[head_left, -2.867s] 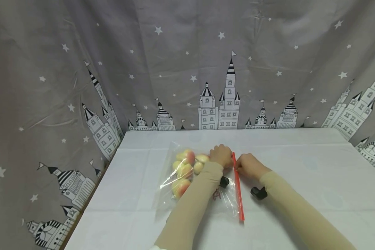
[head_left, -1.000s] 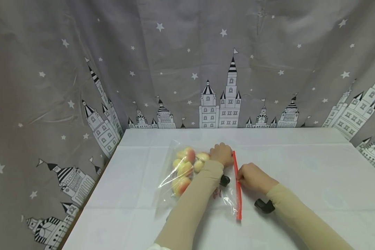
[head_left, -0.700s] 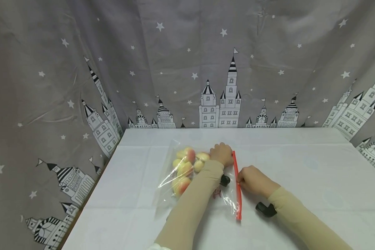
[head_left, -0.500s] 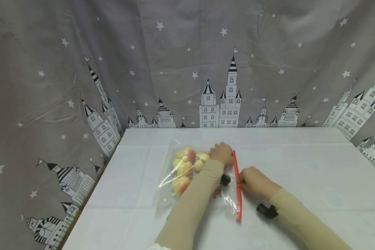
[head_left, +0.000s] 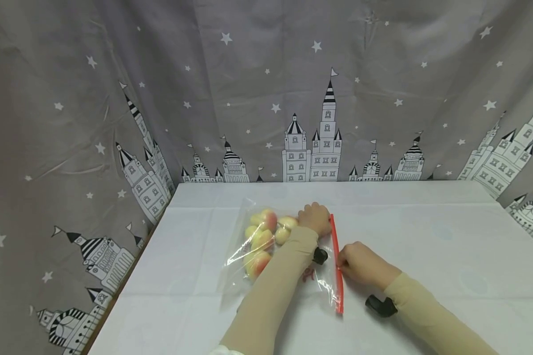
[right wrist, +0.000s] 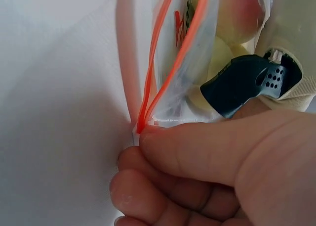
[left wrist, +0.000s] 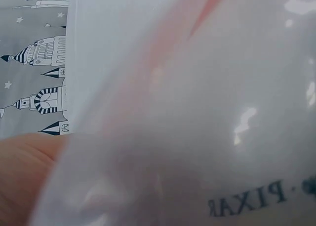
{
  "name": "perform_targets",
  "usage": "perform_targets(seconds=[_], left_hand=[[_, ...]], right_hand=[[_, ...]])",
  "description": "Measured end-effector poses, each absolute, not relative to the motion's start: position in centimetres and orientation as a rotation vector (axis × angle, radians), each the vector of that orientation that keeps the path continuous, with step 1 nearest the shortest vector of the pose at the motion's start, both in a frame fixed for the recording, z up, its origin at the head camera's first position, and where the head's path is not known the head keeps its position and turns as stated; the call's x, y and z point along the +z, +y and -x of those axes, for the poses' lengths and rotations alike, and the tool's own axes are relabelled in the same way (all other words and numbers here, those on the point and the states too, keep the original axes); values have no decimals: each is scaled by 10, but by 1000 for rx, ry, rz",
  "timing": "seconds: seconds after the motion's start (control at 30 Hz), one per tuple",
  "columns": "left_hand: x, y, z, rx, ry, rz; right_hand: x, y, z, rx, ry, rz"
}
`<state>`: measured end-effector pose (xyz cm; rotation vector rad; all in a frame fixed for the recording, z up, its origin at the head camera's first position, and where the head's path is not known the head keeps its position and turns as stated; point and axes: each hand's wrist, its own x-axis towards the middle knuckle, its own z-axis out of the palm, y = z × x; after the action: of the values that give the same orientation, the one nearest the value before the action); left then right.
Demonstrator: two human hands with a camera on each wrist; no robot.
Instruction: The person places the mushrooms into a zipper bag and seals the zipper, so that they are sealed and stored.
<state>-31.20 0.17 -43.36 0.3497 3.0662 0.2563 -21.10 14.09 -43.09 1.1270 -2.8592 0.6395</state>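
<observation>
A clear zip bag (head_left: 324, 278) with several yellow-and-red pear-like fruits (head_left: 262, 240) lies flat on the white table. Its red zip strip (head_left: 339, 290) runs along the right side. At the strip's far end, my left hand (head_left: 315, 218) grips the bag with curled fingers; in the left wrist view the film (left wrist: 197, 112) hides most of that hand. Partway down the strip, my right hand (head_left: 363, 264) pinches the zip between thumb and forefinger. In the right wrist view the two red zip lines (right wrist: 183, 45) meet at the thumb tip (right wrist: 153, 137) and spread apart beyond it.
The white tablecloth (head_left: 426, 222) extends around the bag. A grey curtain (head_left: 248, 59) printed with castles and stars hangs behind and to the left. Black wrist cameras (head_left: 381, 305) sit on both sleeves.
My right hand has slid toward the near end along the red strip, its thumb and finger still pinching it. The left hand stays at the far end; the fruits have not shifted.
</observation>
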Motion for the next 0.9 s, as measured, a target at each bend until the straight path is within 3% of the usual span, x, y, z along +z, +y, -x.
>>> perform_targets(seconds=[0.9], left_hand=[[-423,7,304,181,3013,-288]], right_hand=[[-427,140,186,681,-2940,-1143]])
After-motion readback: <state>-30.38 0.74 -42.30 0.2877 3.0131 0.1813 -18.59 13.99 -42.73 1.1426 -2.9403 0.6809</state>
